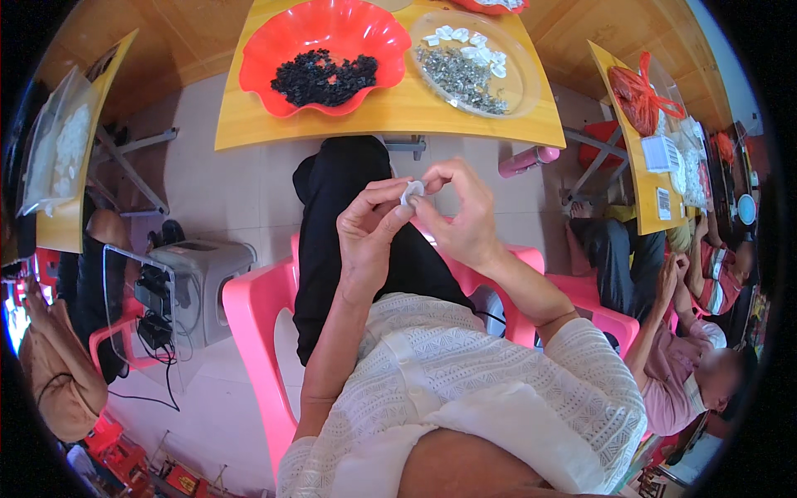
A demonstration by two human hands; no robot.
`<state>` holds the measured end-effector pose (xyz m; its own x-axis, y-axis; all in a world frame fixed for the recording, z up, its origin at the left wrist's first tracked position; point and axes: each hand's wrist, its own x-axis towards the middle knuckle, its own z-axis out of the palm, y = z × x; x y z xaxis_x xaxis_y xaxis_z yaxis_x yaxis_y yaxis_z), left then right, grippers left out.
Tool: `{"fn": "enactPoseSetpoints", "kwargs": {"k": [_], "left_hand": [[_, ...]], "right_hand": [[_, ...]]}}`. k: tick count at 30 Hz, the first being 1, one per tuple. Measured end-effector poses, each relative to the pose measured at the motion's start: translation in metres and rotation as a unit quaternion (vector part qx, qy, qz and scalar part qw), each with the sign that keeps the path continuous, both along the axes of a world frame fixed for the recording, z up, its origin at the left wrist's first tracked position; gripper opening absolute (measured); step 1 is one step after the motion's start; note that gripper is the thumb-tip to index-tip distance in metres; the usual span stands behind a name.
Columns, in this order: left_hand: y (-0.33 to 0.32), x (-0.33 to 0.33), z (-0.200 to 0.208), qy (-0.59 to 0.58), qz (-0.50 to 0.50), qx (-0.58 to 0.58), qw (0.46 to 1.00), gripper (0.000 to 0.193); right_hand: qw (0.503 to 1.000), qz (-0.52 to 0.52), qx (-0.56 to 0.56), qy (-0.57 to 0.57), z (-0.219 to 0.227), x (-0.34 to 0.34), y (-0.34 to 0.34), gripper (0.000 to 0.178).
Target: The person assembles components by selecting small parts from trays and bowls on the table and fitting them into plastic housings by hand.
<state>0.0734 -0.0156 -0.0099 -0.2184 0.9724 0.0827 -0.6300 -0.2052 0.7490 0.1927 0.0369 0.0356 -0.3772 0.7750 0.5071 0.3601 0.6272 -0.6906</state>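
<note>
Over my lap, both hands meet around a small white round part point(412, 192), cup-shaped as far as it shows. My left hand point(374, 220) pinches its left side between thumb and fingertips. My right hand point(459, 214) closes on its right side, thumb and forefinger at the rim. Any smaller piece between the fingertips is too small to make out. Ahead on the yellow table, a red wavy-edged bowl point(257, 62) holds many small black pieces point(320, 79). Beside it, a clear round tray point(525, 79) carries small shiny metal pieces point(457, 75) and several white parts point(477, 51).
The yellow table's point(232, 124) near edge lies just beyond my knees. I sit on a pink chair point(249, 315). A pink bottle point(529, 161) is on the floor below the table. Other people sit at side tables, left and right. A grey stool point(216, 286) stands left.
</note>
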Motion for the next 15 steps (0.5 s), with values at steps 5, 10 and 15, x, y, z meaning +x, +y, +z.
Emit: {"fn": "enactPoseSetpoints", "kwargs": {"k": [5, 10, 15], "left_hand": [[-0.0036, 0.0016, 0.005, -0.143, -0.054, -0.05, 0.987, 0.018], [-0.0034, -0.0024, 0.0046, -0.095, -0.034, -0.08, 0.992, 0.02], [-0.0046, -0.0031, 0.0072, -0.011, 0.002, -0.103, 0.995, 0.021]], "right_hand": [[0.983, 0.072, -0.133, 0.103, -0.0034, 0.0039, 0.0057, 0.014], [0.966, 0.101, -0.205, 0.122, -0.0037, 0.0076, 0.0067, 0.011], [0.97, 0.081, -0.204, 0.103, -0.0044, 0.006, 0.003, 0.01]]}}
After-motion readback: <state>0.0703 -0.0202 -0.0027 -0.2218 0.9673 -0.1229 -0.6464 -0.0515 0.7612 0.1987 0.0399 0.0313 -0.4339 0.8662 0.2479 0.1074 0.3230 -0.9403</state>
